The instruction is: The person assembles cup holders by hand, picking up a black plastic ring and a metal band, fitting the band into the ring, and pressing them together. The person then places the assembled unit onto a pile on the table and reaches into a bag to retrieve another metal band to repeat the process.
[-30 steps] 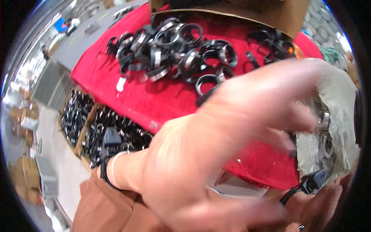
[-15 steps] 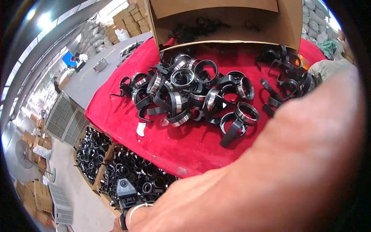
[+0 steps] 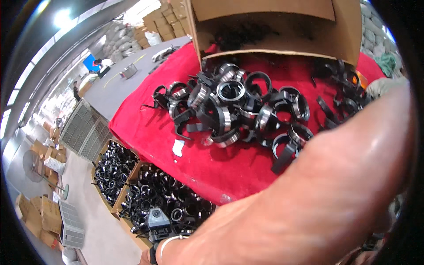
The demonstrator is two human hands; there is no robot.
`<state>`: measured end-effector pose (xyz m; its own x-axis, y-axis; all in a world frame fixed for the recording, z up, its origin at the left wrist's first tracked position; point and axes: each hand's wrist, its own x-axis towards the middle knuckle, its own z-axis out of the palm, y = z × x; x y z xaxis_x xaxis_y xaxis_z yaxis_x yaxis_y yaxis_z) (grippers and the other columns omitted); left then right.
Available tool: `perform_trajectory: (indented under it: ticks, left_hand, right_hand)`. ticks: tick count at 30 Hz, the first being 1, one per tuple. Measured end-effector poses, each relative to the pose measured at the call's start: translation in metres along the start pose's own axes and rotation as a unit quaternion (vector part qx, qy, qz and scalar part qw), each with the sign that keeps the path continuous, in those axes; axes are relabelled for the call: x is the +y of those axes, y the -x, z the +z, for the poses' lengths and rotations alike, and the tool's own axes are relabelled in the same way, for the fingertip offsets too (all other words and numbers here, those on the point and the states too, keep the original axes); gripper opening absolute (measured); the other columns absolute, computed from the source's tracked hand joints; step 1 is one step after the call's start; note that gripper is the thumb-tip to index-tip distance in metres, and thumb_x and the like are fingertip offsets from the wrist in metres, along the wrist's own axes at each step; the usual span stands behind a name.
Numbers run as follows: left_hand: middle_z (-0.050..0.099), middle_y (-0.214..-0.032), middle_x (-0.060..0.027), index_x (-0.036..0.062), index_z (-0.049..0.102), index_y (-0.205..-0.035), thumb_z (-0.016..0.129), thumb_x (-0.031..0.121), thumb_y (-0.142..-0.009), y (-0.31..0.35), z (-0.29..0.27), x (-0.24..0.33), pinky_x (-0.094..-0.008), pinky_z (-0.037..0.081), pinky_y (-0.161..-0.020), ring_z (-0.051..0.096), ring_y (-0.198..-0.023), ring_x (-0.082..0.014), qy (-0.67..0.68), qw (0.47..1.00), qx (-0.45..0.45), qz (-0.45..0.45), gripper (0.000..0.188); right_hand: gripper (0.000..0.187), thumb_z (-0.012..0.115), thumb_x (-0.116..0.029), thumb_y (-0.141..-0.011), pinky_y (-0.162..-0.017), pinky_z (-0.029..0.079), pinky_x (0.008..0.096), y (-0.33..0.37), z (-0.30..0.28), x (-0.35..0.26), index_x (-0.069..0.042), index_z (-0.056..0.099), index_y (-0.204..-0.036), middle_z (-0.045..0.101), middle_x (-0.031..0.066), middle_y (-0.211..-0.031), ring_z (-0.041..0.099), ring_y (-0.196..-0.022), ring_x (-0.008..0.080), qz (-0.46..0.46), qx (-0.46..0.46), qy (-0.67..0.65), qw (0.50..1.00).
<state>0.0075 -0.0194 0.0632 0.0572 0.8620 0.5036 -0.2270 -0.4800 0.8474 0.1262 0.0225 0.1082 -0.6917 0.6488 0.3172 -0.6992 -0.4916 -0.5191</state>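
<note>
Nearby, left hand (image 3: 322, 190) partly hiding red cloth (image 3: 212, 172), cannot tell whether fingers grip, black rings (image 3: 224, 119) beyond, cardboard box (image 3: 265, 9) behind.

Cloth (image 3: 221, 165) solid red, carton (image 3: 269, 12) plain brown. Rings (image 3: 207, 115) black with silver bands (image 3: 226, 119). Paper scrap (image 3: 178, 148) and wristband (image 3: 171, 239) white.

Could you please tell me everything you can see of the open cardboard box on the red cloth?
The cardboard box is plain brown and rests at the far end of the red cloth, its open side facing the camera. A flap spans the upper opening, and the right wall looks bare. Dark things lie in the shadowed inside, too dim to tell apart. Black-and-silver rings lie in front of it; its top runs out of the picture.
</note>
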Motion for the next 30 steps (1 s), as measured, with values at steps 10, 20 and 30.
perform_trajectory:
  ticks: [10,20,30]
  left_hand:
    - [0.052,-0.123,-0.0196,-0.0049,0.034,-0.134,0.070,0.014,-0.078,-0.001,-0.011,0.000,-0.0387,0.050,-0.084,0.061,-0.096,-0.0267,0.003,1.000,0.006,-0.002,0.069]
    - [0.052,-0.122,-0.0195,-0.0050,0.035,-0.134,0.069,0.013,-0.079,0.003,-0.009,0.002,-0.0381,0.050,-0.083,0.061,-0.095,-0.0265,0.007,1.000,0.006,-0.010,0.067]
    - [0.053,-0.121,-0.0194,-0.0052,0.036,-0.133,0.068,0.013,-0.079,0.008,-0.013,0.003,-0.0375,0.051,-0.082,0.062,-0.094,-0.0263,-0.002,1.000,0.004,-0.008,0.065]
  right_hand:
    - [0.033,0.053,-0.026,-0.086,-0.049,0.043,0.0294,-0.008,-0.009,-0.001,0.005,0.054,-0.073,0.052,0.0232,-0.072,0.053,-0.054,0.0234,0.047,-0.014,-0.037,0.998]
    - [0.028,0.052,-0.022,-0.085,-0.051,0.044,0.0288,-0.004,-0.013,-0.004,0.002,0.053,-0.070,0.051,0.0190,-0.069,0.053,-0.054,0.0216,0.117,-0.024,-0.152,0.981]
    - [0.024,0.050,-0.019,-0.084,-0.052,0.045,0.0282,-0.008,-0.015,-0.010,-0.002,0.052,-0.068,0.051,0.0148,-0.066,0.052,-0.055,0.0197,0.247,-0.023,-0.417,0.874]
